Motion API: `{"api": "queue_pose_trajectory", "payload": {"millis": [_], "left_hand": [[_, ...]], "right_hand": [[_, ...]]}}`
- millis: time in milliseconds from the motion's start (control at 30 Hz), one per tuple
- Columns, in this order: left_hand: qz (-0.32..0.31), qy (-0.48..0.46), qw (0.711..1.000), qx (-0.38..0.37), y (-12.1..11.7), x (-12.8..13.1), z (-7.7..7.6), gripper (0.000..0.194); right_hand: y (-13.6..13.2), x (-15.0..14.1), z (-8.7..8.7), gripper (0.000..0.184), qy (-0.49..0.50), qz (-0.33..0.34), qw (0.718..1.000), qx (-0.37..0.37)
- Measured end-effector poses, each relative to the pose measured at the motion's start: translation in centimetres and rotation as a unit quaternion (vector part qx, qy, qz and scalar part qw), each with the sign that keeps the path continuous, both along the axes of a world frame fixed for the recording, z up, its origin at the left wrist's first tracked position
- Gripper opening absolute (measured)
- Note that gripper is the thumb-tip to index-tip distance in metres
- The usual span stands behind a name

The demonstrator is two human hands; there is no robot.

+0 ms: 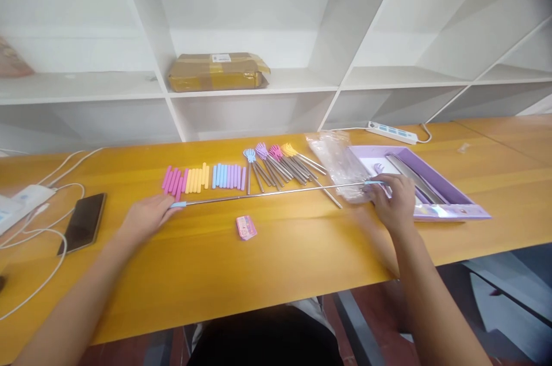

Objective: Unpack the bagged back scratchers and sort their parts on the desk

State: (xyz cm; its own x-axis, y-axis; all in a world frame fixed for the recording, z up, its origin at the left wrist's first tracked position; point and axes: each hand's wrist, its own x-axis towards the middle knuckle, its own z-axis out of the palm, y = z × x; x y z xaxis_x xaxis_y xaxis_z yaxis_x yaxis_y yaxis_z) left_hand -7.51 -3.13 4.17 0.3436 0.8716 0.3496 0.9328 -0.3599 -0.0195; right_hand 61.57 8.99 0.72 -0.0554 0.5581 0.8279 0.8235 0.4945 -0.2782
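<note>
A telescopic back scratcher (267,193), drawn out long, spans the space between my hands above the table. My left hand (149,214) is closed on its light blue grip at one end. At the other end, my right hand (394,196) closes around the light blue head, mostly hidden by the fingers. Behind the rod lie several metal back scratcher rods with blue, purple, pink and yellow hand-shaped heads (276,152). Left of them are rows of pink sleeves (175,181), yellow sleeves (197,179), and blue and purple sleeves (228,176). A small stack of pink cards (246,227) lies nearer me.
At the right, a purple box (468,210) holds metal rods, with a clear plastic bag (340,162) beside it. A phone (84,222) and white cables lie left. A power strip (392,132) sits at the back. A taped carton (218,73) rests on the white shelf.
</note>
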Motion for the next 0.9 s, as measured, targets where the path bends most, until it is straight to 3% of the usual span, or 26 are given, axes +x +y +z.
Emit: {"api": "queue_pose_trajectory", "payload": {"millis": [67, 167, 300, 400, 600, 767, 900], "left_hand": [[0.024, -0.037, 0.999, -0.008, 0.7, -0.4, -0.3, 0.05], [0.035, -0.077, 0.996, -0.028, 1.2, -0.8, -0.7, 0.051], [0.04, -0.088, 0.995, -0.035, 1.1, -1.0, -1.3, 0.05], [0.042, -0.071, 0.996, -0.022, 0.9, -1.0, -1.6, 0.047], [0.024, -0.042, 0.998, 0.035, 0.3, -0.4, -2.0, 0.024], [-0.017, 0.002, 0.989, 0.148, -0.2, 0.3, -1.8, 0.011], [-0.05, 0.022, 0.974, 0.218, -0.8, 0.7, -1.0, 0.009]], "right_hand": [[-0.1, -1.1, 0.2, 0.025, 0.131, 0.054, 0.986, -0.089], [-0.4, -2.3, 0.5, 0.035, 0.317, 0.123, 0.917, -0.208], [-0.5, -3.5, 0.8, 0.042, 0.463, 0.173, 0.836, -0.237], [-0.3, -4.1, 0.9, 0.045, 0.525, 0.18, 0.794, -0.247], [0.0, -5.1, 1.0, 0.044, 0.567, 0.166, 0.767, -0.251], [0.6, -6.0, 1.0, 0.043, 0.6, 0.156, 0.748, -0.237], [1.2, -6.6, 1.0, 0.037, 0.6, 0.149, 0.749, -0.241]]}}
